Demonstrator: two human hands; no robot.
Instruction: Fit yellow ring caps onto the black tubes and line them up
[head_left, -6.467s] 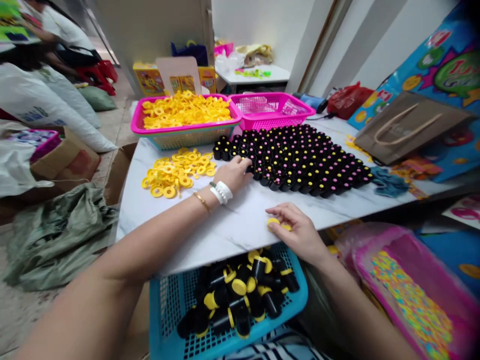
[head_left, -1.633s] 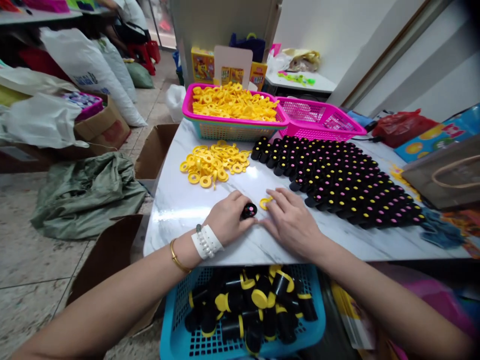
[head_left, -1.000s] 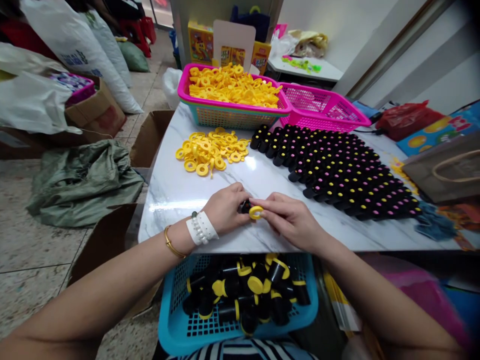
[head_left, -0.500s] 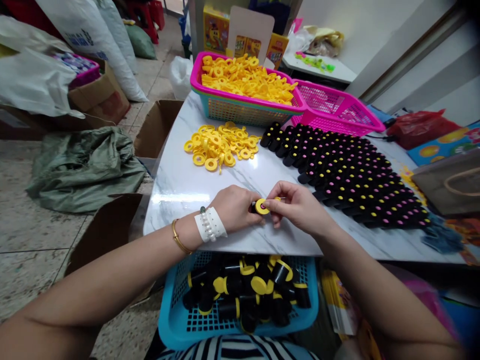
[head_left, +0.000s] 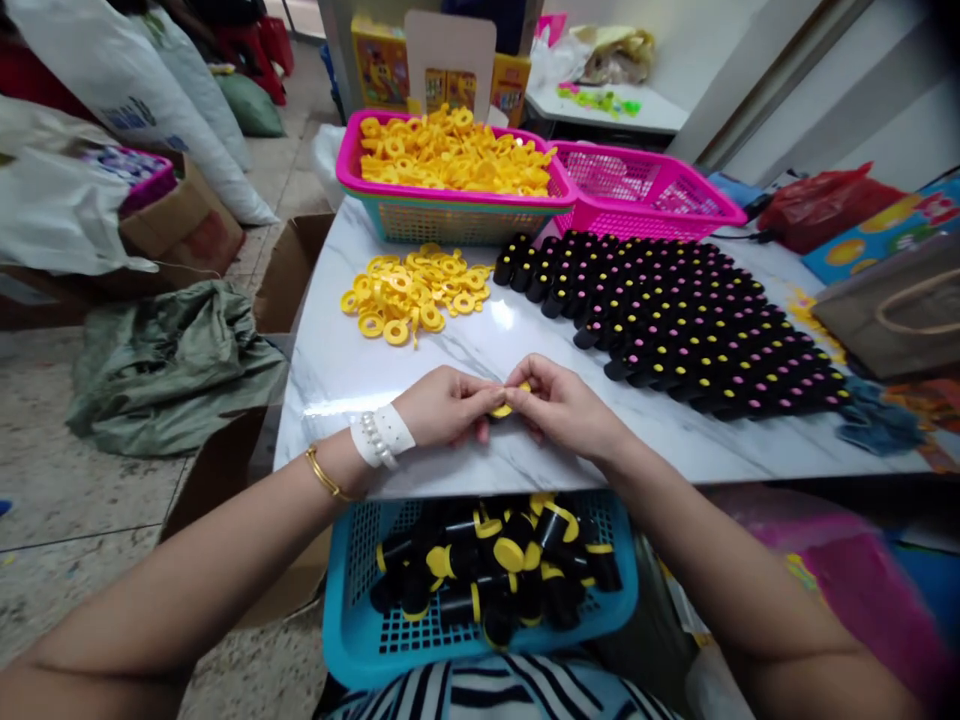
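In the head view my left hand and my right hand meet above the front of the table, fingertips almost touching. Both are closed on a small yellow ring cap, mostly covered by my fingers; the black piece beneath it is hidden. Beyond my left hand lies a loose pile of yellow ring caps. To the right, black pieces with yellow or pink dots stand in close rows. Below the table edge, a blue basket holds black cylinders with yellow caps.
A pink basket heaped with yellow ring caps stands at the back, beside another pink basket. A red plastic bag and a brown paper bag sit at the right. Cardboard boxes and sacks stand on the floor at left.
My right hand has moved left and closed over the yellow ring cap, whose ring and dark centre showed before. The camera view has shifted slightly.
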